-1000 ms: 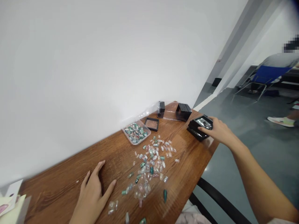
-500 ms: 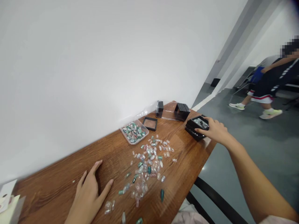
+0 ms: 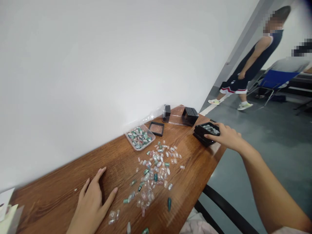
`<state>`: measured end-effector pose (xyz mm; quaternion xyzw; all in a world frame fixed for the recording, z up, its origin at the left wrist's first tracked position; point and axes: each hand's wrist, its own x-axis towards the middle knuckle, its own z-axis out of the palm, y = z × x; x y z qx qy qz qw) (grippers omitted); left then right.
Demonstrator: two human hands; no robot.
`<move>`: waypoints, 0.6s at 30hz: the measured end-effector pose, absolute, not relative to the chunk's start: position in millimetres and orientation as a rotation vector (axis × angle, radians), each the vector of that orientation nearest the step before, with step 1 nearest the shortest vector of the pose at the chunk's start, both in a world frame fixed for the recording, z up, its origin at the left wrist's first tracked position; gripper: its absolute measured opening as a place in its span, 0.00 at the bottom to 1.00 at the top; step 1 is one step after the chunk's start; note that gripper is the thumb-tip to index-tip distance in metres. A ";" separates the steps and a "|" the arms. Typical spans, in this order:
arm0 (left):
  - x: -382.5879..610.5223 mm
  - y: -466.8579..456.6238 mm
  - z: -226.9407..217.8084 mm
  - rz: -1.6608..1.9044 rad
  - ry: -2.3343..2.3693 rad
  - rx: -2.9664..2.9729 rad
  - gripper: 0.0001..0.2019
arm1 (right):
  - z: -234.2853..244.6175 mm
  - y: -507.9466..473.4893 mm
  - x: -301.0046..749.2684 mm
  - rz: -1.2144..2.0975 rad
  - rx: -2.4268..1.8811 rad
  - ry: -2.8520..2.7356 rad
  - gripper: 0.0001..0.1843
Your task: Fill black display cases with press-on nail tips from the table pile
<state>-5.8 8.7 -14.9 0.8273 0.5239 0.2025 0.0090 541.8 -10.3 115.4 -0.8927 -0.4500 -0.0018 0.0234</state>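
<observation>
Dozens of small glossy pieces (image 3: 155,177) lie loose on the wooden surface (image 3: 60,182), spread over the near side of the clear tray (image 3: 148,132), taken as reference. Colours: clear, pale pink, green. The tray itself is well filled with similar pieces, mostly green and silvery.

Right hand (image 3: 226,136): well to the right of the tray, gripping the black box (image 3: 202,134), thumb on its near side, other fingers over the far side. Silvery contents show at the box's top. A dark layer lies beneath; whether a second box, cannot tell.

Left hand (image 3: 91,198): to the left of the tray and nearer the person, fingers spread wide, nothing between them.

Also noted: black frame (image 3: 162,130) just right of the tray; two black blocks (image 3: 191,113) beyond that, near clear film.

Progress, judged: partway at most. Tray and box both carry contents; the loose pieces remain ungathered, in no evident order. Whether they came out of either container, not determinable.
</observation>
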 end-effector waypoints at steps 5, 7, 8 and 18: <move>-5.7 8.7 -15.4 0.625 1.627 2.607 0.35 | 113.1 -4.3 550.5 -0.026 -2.720 -1.303 0.46; -5.5 8.4 -15.4 0.631 1.628 2.606 0.35 | 108.9 -0.4 555.1 -0.017 -2.696 -1.335 0.47; -5.5 8.3 -15.5 0.632 1.628 2.603 0.35 | 106.4 1.5 557.3 0.002 -2.688 -1.361 0.47; -6.2 8.0 -17.8 0.626 1.632 2.602 0.35 | 89.4 4.5 569.5 -0.045 -2.540 -1.518 0.55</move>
